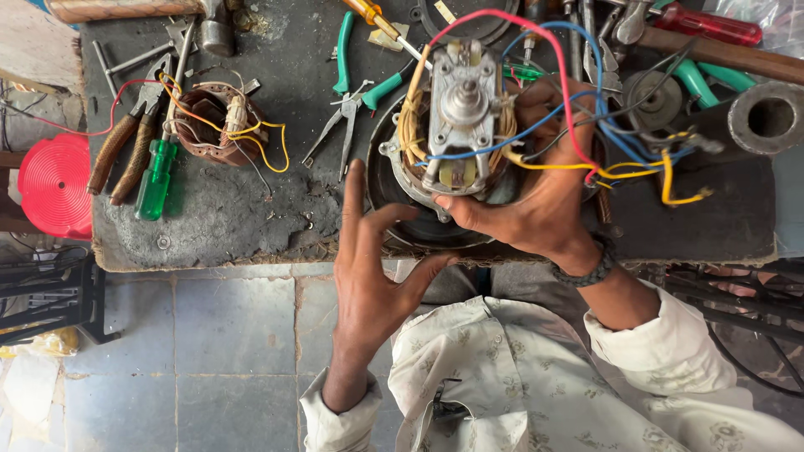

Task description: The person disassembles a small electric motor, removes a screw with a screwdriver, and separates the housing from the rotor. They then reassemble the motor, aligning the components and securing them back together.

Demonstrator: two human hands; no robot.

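On the counter (234,218) we see a motor (456,117) right of centre, our right hand (536,201) holding it, our left hand (368,276) just beside it. Pliers (343,125) lie left of the motor; a wire coil (218,121) and screwdriver (157,172) lie further left.

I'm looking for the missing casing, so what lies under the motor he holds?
Under the motor lies a dark round housing on the workbench. The motor and the right hand cover its middle.
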